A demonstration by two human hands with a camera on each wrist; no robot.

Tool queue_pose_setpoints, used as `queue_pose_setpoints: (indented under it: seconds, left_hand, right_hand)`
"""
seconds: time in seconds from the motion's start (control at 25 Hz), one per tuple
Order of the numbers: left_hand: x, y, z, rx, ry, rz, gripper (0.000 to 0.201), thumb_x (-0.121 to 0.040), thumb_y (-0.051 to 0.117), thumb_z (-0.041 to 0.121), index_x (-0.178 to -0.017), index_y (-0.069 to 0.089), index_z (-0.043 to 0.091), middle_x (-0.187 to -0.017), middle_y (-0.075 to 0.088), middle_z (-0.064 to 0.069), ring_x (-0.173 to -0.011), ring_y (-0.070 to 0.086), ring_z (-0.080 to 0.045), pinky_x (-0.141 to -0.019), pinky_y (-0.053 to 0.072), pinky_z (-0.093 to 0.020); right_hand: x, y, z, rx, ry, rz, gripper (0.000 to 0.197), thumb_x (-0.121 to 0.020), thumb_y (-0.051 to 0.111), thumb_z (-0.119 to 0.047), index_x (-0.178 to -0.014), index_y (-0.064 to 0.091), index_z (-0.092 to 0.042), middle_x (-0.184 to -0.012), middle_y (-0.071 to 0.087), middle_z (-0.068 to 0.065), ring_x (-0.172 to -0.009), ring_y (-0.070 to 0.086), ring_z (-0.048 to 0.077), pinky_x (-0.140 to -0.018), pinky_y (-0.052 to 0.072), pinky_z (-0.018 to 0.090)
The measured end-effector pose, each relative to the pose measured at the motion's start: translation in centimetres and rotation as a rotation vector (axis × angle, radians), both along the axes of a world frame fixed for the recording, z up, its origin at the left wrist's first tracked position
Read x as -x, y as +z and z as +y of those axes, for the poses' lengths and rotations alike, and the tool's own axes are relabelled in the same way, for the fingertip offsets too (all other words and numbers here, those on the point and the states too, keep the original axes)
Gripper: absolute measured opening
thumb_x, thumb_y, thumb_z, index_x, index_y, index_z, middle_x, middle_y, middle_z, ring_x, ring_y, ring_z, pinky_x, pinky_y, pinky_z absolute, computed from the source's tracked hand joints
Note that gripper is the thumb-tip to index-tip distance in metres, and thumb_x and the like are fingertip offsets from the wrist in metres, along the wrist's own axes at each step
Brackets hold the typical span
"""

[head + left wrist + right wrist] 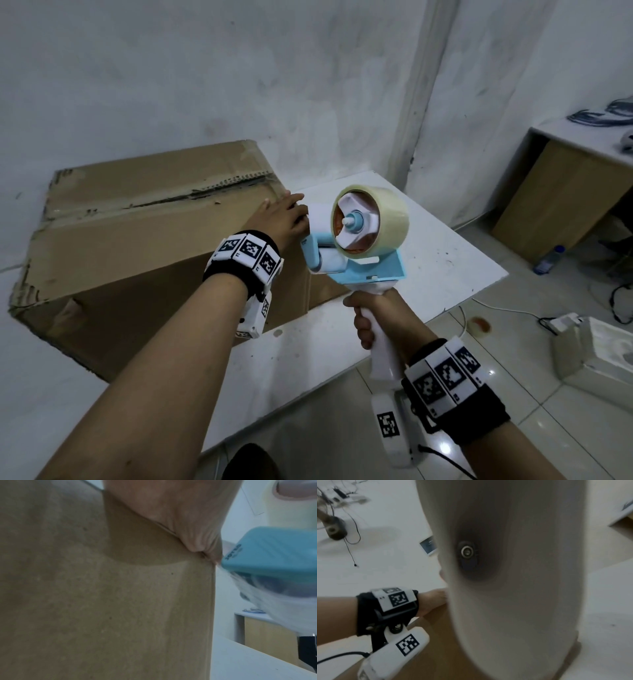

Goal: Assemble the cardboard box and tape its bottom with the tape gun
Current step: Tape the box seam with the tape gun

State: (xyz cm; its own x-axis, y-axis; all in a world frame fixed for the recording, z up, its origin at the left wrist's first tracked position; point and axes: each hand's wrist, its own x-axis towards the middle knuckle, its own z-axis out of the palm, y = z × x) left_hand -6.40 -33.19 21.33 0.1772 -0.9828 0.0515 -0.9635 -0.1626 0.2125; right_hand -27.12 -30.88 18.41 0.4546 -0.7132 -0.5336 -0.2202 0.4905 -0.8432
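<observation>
A large brown cardboard box (137,246) stands on the white table (445,260), its top flaps folded shut with a ragged seam between them. My left hand (281,216) lies on the box's top right edge, fingers stretched toward the tape gun's front. In the left wrist view the palm (171,507) presses the cardboard (102,601) beside the gun's blue body (274,550). My right hand (370,315) grips the white handle of the blue and white tape gun (359,240), held just right of the box with its clear tape roll facing me. The handle (513,601) fills the right wrist view.
A grey wall runs close behind the box. A desk (582,144) stands at the far right with cables on it. On the tiled floor are a water bottle (548,260), a white foam block (596,349) and loose cords. The table's near right edge is beside my right arm.
</observation>
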Motion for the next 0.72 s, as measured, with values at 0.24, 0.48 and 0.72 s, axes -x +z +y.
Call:
queue_pose_setpoints:
  seconds: [0.24,0.48,0.72]
  left_hand:
    - [0.4,-0.1,-0.1,-0.006,-0.013,-0.047,0.039,-0.099,0.032,0.028,-0.134,0.044,0.018,-0.155,0.022,-0.003,-0.145,0.016,-0.021,-0.116,0.012,-0.042]
    - [-0.9,0.0,-0.3,-0.020,-0.011,0.019,0.038,-0.098,0.033,0.039,-0.130,0.048,0.025,-0.157,0.019,0.000,-0.147,0.010,-0.018,-0.117,0.007,-0.044]
    - [-1.4,-0.4,-0.6,-0.060,-0.114,-0.094,0.046,-0.088,0.057,0.033,-0.127,0.046,0.011,-0.152,0.029,-0.008,-0.147,0.008,-0.021,-0.117,0.011,-0.040]
  right_hand:
    - [-0.4,-1.0,0.0,-0.028,-0.080,0.031,0.035,-0.085,0.051,-0.009,-0.052,0.039,-0.013,-0.030,0.036,-0.003,-0.024,0.031,0.010,-0.036,0.028,0.012]
    - [4.6,-8.0,3.3,-0.072,-0.125,0.096,0.032,-0.083,0.046,0.006,-0.055,0.039,-0.008,-0.030,0.031,-0.001,-0.023,0.026,0.014,-0.034,0.024,0.012]
    - [3.6,-6.4,-0.2,0.076,-0.131,0.130,0.030,-0.080,0.052,0.002,-0.052,0.043,-0.007,-0.038,0.036,0.005,-0.029,0.031,0.017,-0.039,0.026,0.019]
